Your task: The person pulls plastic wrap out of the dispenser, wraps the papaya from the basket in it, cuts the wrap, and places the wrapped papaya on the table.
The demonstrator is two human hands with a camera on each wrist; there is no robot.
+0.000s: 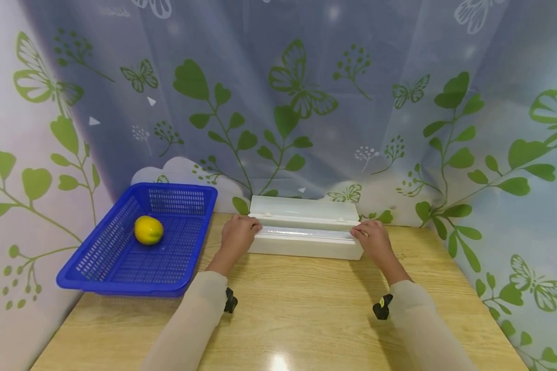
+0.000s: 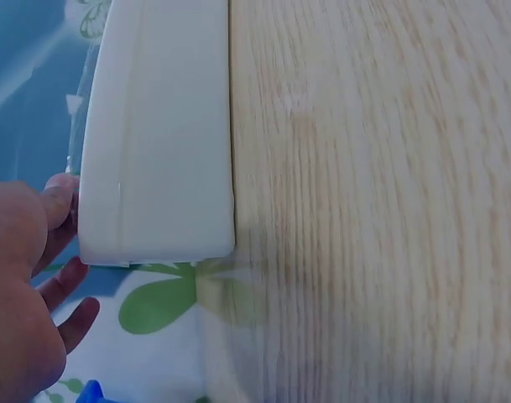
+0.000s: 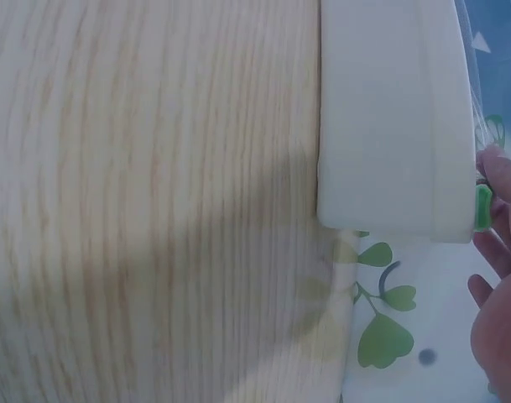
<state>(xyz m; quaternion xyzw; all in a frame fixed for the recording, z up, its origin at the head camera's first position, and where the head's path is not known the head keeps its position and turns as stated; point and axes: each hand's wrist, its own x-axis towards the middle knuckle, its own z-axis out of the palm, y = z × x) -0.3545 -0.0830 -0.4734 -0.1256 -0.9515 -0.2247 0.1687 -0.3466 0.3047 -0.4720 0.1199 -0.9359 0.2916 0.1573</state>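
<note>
A white cling film dispenser (image 1: 306, 247) lies lengthwise on the table, its lid (image 1: 305, 207) tipped back against the curtain. Clear, shiny cling film (image 1: 301, 232) stretches across its opening. At the left end, my left hand (image 1: 238, 234) pinches the film's edge between thumb and forefinger, the other fingers loosely bent beside the box. My right hand (image 1: 373, 238) pinches the film at the opposite end. Close to those fingertips, a small green piece (image 3: 483, 208) shows on the box edge in the right wrist view. The film roll inside is mostly hidden.
To the left stands a blue plastic basket (image 1: 192, 275) holding a yellow lemon-like fruit (image 1: 148, 230). A curtain (image 1: 241, 103) with leaves and butterflies hangs directly behind the dispenser. The wooden table (image 1: 306, 309) extends toward me between my forearms.
</note>
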